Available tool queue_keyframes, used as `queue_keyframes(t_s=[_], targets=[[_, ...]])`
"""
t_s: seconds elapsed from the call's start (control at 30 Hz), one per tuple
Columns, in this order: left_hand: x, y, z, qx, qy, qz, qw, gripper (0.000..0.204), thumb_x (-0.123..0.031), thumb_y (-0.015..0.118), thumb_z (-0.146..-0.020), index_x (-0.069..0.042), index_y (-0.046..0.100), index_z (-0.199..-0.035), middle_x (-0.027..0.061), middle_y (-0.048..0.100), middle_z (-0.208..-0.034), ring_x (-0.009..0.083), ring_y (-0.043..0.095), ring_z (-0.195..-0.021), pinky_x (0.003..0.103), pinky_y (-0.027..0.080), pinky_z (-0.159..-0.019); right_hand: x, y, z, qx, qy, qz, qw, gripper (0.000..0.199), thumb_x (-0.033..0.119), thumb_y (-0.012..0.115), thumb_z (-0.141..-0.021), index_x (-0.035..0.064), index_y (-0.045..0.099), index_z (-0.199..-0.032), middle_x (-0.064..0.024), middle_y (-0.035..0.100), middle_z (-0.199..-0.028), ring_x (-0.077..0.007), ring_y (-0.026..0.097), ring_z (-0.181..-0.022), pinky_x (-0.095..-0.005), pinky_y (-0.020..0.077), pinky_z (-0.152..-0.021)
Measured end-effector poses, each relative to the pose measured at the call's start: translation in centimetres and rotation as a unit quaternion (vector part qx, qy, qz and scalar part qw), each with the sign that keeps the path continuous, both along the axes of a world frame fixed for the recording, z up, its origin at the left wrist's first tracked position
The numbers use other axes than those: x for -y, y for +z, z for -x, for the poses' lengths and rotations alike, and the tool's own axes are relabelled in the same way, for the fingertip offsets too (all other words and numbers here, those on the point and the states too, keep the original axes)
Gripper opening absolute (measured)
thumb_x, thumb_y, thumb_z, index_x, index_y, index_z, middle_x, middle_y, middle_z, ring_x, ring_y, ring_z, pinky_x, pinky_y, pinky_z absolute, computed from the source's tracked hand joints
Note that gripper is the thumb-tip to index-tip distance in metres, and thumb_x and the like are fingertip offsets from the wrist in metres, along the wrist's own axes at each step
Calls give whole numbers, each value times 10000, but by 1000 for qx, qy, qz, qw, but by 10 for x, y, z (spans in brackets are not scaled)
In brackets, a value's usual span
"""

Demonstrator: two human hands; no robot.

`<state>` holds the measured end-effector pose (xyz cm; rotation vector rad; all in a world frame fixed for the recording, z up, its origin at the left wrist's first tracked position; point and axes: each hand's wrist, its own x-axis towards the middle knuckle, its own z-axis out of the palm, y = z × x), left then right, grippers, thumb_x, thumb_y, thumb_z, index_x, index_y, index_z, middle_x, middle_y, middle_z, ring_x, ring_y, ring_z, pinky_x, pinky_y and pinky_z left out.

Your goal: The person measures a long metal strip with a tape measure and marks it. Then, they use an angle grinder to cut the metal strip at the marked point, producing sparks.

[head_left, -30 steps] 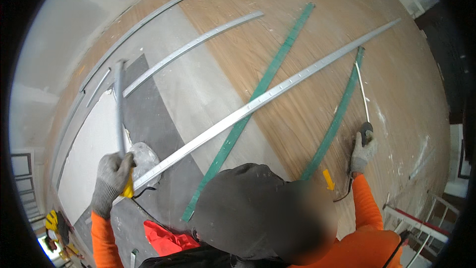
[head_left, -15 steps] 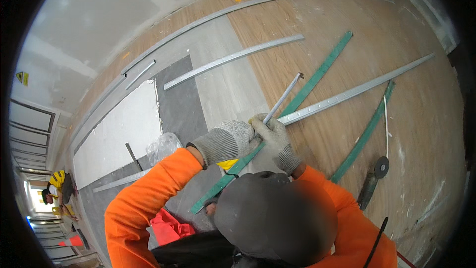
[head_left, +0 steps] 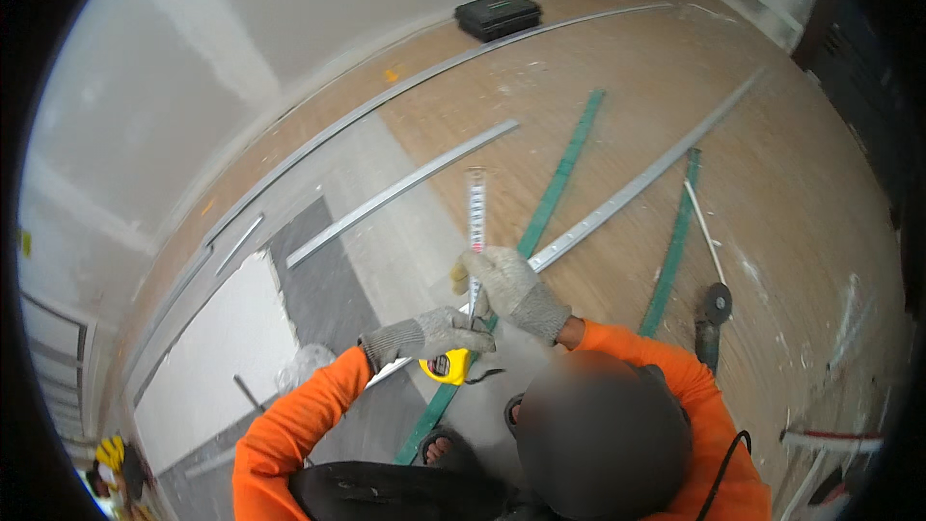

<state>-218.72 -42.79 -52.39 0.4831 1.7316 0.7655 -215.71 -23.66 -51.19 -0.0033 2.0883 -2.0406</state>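
Head view: tape measure drawn out over floor

Yellow tape measure (head_left: 446, 366) sits under gloved left hand (head_left: 431, 336), which clasps its case. Gloved right hand (head_left: 508, 287) pinches the extended blade (head_left: 475, 217), pointing upward. Beneath: green strip (head_left: 550, 207), metal track (head_left: 641, 181). Angle grinder (head_left: 712, 320) lies well apart.

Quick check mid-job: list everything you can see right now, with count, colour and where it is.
Tape measure: one, yellow case, in the left hand, blade extended up over the floor.
Metal tracks: several, silver, lying on the floor, one long one along the wall.
Green strips: two, on the wood floor, centre and right.
Angle grinder: one, dark, floor at right.
Case: one, black, by the far wall.
Board: one, white, floor at left.
Left hand: grey glove, grip on the tape case.
Right hand: grey glove, on the blade.
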Motion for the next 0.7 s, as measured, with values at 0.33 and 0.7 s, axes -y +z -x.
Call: queue_keyframes(t_s=[0.33, 0.7], targets=[[2, -8, 3, -175, 15, -135, 975, 378, -329, 622, -1026, -34, 663, -1259, 83, 708, -1117, 154, 660, -990, 322, 537, -884, -20, 38, -11, -118, 16, -12, 993, 437, 359, 467, -1099, 0, 698, -1005, -97, 722, -844, -147, 691, -799, -318, 567, -750], [95, -93, -35, 68, 30, -48, 996, 356, -368, 527, -1073, -48, 682, -1071, 73, 701, -935, 150, 668, -833, 307, 554, -750, -142, -10, 19, -219, -264, 30, 939, 381, 359, 426, -1100, 76, 665, -1016, 35, 540, -728, -49, 488, -618, -234, 394, -538]])
